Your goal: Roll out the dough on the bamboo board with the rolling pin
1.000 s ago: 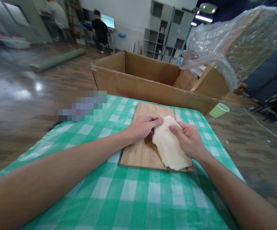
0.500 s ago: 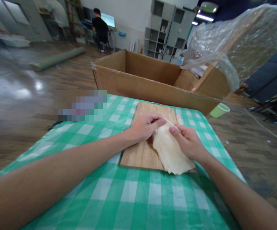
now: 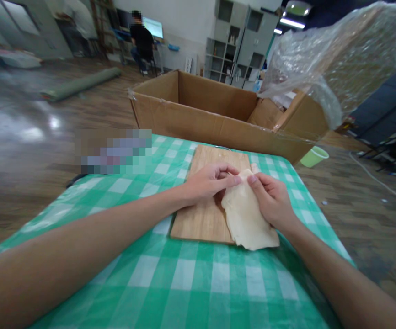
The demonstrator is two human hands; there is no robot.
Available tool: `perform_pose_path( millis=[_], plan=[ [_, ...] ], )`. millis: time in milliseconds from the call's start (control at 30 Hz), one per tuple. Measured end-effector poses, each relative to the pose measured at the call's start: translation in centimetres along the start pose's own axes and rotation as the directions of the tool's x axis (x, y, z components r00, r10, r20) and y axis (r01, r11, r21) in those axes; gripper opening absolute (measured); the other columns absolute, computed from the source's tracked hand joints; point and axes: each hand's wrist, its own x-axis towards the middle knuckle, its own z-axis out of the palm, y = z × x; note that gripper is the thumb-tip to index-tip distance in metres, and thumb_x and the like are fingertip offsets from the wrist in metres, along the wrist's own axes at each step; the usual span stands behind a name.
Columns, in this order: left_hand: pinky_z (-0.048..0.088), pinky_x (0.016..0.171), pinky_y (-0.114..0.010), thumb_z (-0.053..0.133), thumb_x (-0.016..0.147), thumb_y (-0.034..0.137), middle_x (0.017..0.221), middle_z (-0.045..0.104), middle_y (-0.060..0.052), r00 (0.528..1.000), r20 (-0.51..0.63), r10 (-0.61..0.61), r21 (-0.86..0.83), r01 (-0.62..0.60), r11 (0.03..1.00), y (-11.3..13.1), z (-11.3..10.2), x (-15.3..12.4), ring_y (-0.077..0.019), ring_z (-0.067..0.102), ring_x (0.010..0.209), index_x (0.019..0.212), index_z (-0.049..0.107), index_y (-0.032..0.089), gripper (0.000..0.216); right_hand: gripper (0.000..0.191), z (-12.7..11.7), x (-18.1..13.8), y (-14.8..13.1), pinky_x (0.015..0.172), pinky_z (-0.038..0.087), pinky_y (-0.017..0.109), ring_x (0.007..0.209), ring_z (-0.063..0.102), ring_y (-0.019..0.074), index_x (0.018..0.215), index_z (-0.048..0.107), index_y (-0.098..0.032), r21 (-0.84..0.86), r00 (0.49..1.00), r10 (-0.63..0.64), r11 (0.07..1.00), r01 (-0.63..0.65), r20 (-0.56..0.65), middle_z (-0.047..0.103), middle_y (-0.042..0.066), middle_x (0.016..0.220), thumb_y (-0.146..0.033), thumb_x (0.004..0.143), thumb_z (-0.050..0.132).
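A thin, pale sheet of dough (image 3: 248,219) hangs from my two hands over the right side of a wooden cutting board (image 3: 201,224). My left hand (image 3: 215,180) pinches its upper left edge between thumb and fingers. At the upper right edge, my right hand (image 3: 273,196) grips it, thumb on top. The two thumbs are close together. The sheet's uneven lower edge reaches past the board's near right corner. Behind my right hand, the end of a pale, rod-like thing (image 3: 254,167) shows beside the board; the rest is hidden.
A green-and-white checked cloth (image 3: 143,274) covers the table. Beyond its far edge stands a large open cardboard box (image 3: 198,119) with plastic wrap (image 3: 297,68) at its right. A light green bin (image 3: 314,156) is on the floor at right. A person (image 3: 142,42) sits at a far desk.
Both hands have shifted slightly to the right along the dough's top edge, and my thumbs are closer together. The sheet has moved a little to the right with them.
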Motion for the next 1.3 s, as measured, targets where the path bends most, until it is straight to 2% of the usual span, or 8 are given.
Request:
perform_pose_path(
  millis=[100,167,267,467,633,900,1033,1300],
  plan=[
    [0.044,0.055,-0.021,0.08,0.086,0.05,0.079,0.071,-0.002,0.999,0.028,-0.016,0.04,0.015,0.999,0.1,-0.3,-0.1,-0.0112,0.061,0.064,0.092,0.071,0.014,0.037,0.043,-0.1,0.1,0.0,0.05,0.037,0.024,0.058,0.049,0.0126,0.082,0.067,-0.021,0.131,0.997,0.076,0.989,-0.073,-0.016,0.06,-0.002,0.068,-0.063,0.094,0.068],
    [0.043,0.054,-0.021,0.079,0.087,0.049,0.077,0.071,-0.002,1.0,0.018,-0.006,0.089,0.004,0.996,0.1,-0.4,-0.1,-0.0102,0.059,0.062,0.087,0.073,0.013,0.036,0.04,-0.3,0.2,0.0,0.053,0.045,0.025,0.06,0.057,0.0144,0.091,0.07,-0.022,0.19,0.982,0.146,0.967,-0.168,0.123,0.067,0.0,0.075,-0.061,0.086,0.079],
    [0.041,0.055,-0.021,0.078,0.088,0.047,0.075,0.07,-0.002,0.999,-0.001,0.043,0.153,-0.042,0.987,0.1,-0.4,0.0,-0.0099,0.058,0.064,0.085,0.075,0.013,0.034,0.042,-0.5,0.2,-0.1,0.053,0.049,0.026,0.064,0.063,0.0165,0.094,0.074,-0.019,0.105,0.946,0.197,0.967,-0.23,0.259,0.074,0.003,0.082,-0.055,0.078,0.087],
    [0.041,0.056,-0.021,0.074,0.09,0.045,0.075,0.07,-0.002,0.995,0.051,0.086,0.239,-0.096,0.966,0.0,-0.3,0.1,-0.0111,0.059,0.066,0.092,0.077,0.014,0.032,0.041,-0.9,0.0,-0.1,0.05,0.047,0.023,0.065,0.065,0.0163,0.093,0.075,-0.017,-0.066,0.933,0.194,0.981,-0.182,0.304,0.075,0.005,0.081,-0.057,0.086,0.08],
    [0.042,0.054,-0.021,0.074,0.09,0.044,0.07,0.068,-0.001,0.997,-0.045,0.064,0.165,-0.056,0.985,-0.3,-0.3,0.1,-0.0105,0.058,0.06,0.09,0.075,0.014,0.03,0.042,-0.8,-0.1,-0.5,0.053,0.052,0.024,0.069,0.07,0.0183,0.102,0.075,-0.017,0.032,0.92,0.22,0.97,-0.243,0.326,0.079,0.006,0.088,-0.056,0.086,0.08],
    [0.044,0.055,-0.021,0.072,0.091,0.049,0.076,0.067,-0.001,0.998,0.067,0.017,0.064,-0.021,0.998,0.2,-0.5,0.1,-0.0114,0.06,0.064,0.095,0.072,0.015,0.034,0.04,-0.4,0.0,-0.3,0.053,0.051,0.024,0.067,0.069,0.0172,0.097,0.076,-0.018,0.095,0.938,0.223,0.962,-0.256,0.267,0.078,0.006,0.087,-0.053,0.08,0.087],
    [0.047,0.056,-0.022,0.076,0.089,0.049,0.081,0.07,-0.002,0.991,0.129,-0.037,0.018,0.035,0.999,0.2,-0.7,0.0,-0.0113,0.062,0.064,0.099,0.072,0.015,0.036,0.046,-0.1,0.1,0.5,0.055,0.055,0.029,0.066,0.07,0.0194,0.096,0.076,-0.018,0.185,0.965,0.237,0.949,-0.255,0.114,0.079,0.007,0.088,-0.059,0.076,0.088],
    [0.048,0.057,-0.022,0.078,0.088,0.044,0.079,0.072,-0.003,0.997,0.071,-0.026,0.081,0.02,0.996,-0.3,-0.8,0.1,-0.0113,0.062,0.063,0.095,0.076,0.015,0.03,0.049,0.1,0.1,1.0,0.059,0.058,0.032,0.068,0.07,0.0214,0.092,0.076,-0.018,0.222,0.972,0.237,0.947,-0.231,0.001,0.08,0.009,0.091,-0.062,0.073,0.089]
  ],
)
